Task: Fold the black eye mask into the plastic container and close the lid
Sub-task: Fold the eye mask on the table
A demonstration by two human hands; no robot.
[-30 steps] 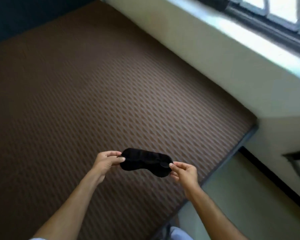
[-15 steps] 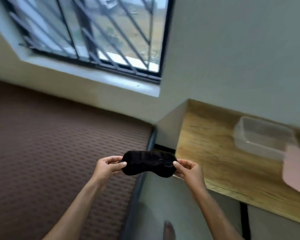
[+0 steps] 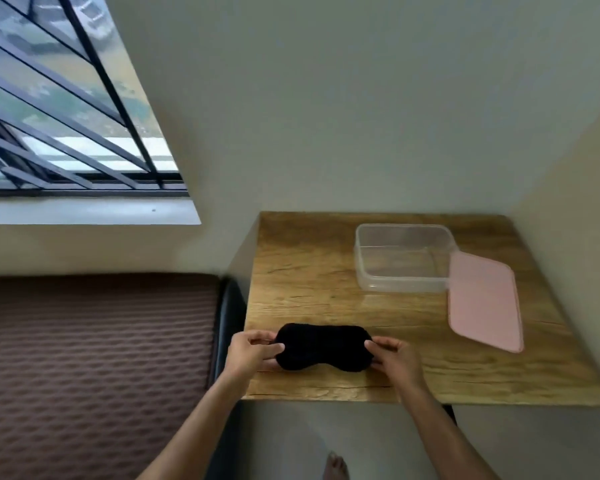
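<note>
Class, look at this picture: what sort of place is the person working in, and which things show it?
Probably a bedroom: a barred window, a brown quilted mattress and a small wooden table.

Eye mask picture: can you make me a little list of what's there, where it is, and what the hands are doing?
eye mask: black, unfolded, held flat over the near part of the table
left hand: pinching the mask's left end
right hand: pinching the mask's right end
container: clear plastic, empty, open, at the back of the table
lid: pink, off, leaning on the container's right side
table: wooden, in a wall corner
</note>
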